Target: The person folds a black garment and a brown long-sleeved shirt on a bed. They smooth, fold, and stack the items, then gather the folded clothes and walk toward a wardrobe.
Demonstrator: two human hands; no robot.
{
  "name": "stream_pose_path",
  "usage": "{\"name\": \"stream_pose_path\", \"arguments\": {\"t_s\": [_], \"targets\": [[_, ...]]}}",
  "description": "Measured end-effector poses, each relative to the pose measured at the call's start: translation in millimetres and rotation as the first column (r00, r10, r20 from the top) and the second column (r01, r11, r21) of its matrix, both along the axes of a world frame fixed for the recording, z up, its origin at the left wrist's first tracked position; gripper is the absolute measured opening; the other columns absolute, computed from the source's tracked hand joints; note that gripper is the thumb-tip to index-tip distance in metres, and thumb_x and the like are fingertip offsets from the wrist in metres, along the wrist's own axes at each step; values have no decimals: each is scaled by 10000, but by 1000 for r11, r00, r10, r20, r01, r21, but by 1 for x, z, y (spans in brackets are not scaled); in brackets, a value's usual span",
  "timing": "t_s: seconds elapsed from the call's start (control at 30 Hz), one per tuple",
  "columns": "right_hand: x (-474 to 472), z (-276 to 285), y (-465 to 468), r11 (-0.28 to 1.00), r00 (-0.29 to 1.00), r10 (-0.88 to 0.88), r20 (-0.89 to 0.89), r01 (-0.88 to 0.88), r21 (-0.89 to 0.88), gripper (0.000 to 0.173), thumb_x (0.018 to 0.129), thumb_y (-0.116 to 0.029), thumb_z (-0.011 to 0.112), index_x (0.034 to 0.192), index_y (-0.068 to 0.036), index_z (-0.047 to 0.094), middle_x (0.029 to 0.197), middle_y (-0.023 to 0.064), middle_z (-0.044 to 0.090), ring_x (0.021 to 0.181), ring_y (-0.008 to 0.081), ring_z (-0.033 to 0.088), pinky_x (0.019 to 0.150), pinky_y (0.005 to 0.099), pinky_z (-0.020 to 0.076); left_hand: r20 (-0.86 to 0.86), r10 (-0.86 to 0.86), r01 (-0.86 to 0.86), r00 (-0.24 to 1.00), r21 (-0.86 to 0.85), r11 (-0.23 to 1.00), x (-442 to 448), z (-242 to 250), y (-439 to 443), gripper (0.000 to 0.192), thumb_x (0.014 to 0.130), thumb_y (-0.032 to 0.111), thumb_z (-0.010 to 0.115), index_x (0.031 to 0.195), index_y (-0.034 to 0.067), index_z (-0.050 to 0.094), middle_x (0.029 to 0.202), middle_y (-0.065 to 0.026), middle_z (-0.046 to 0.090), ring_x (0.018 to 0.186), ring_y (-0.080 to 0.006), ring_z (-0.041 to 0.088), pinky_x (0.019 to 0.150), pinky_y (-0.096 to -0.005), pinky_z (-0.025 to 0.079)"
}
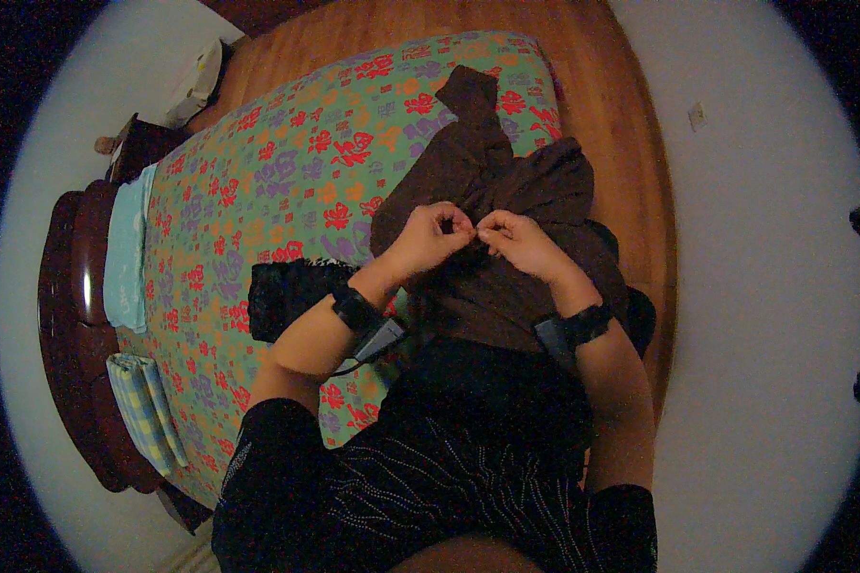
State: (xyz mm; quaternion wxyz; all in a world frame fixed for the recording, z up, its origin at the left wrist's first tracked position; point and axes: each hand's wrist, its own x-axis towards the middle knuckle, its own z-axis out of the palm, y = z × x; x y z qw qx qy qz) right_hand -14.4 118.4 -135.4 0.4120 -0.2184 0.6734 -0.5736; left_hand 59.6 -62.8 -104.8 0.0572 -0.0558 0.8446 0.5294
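A dark brown cloth garment (430,172) is draped over my lap and spreads onto the edge of the bed. Above it, my left hand (433,236) has its thumb and forefinger curled together in a ring. The fingertips of my right hand (519,240) are pinched close and almost meet those of the left. Whatever may lie between the fingertips is too small and dim to make out. Each wrist wears a black strap with a grey device, the left device (381,339) and the right device (555,340).
The bed (258,172) has a green sheet with red, purple and orange characters. A folded black textile (287,301) lies left of my forearm. Near the dark wooden headboard (72,301) rest a light-blue pillow (125,258) and a folded checked cloth (143,408). At right stands a white wall (752,286).
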Motion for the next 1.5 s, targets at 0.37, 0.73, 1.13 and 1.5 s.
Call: {"name": "stream_pose_path", "arguments": {"t_s": [0.37,0.73,1.13,1.5], "targets": [[-5,6,13,996,896,14,-443,-51,-72,157,823,-83,646,978,-60,628,842,20,532,713,89,486,655,235,426,305,-10,-82,952,284,955,8,-14,-24,155,843,196,586,790,53,611,684,45,531,619,-66,473,565,-227,393],[-7,13,4,999,918,-30,-396,13,-45,172,815,1,610,981,-31,579,853,41,545,697,99,529,640,241,444,-384,-112,5,917,-269,963,3,4,-2,420,749,244,714,1083,23,587,1032,-173,612,924,-298,601,775,-371,481],[-21,29,-12,994,903,-78,-422,37,-104,173,826,10,592,987,-31,542,842,45,566,732,101,573,666,241,468,70,-61,54,996,100,994,-11,8,-11,227,911,241,554,929,27,628,835,-104,641,773,-252,598,731,-337,471],[-45,-14,34,851,644,-270,-715,508,137,232,843,-116,582,1068,-60,578,1032,167,568,949,319,580,829,389,477,-14,528,-528,849,-7,849,-15,-79,-97,436,860,253,604,1218,14,534,1138,-157,607,1066,-287,571,927,-376,441]]}}
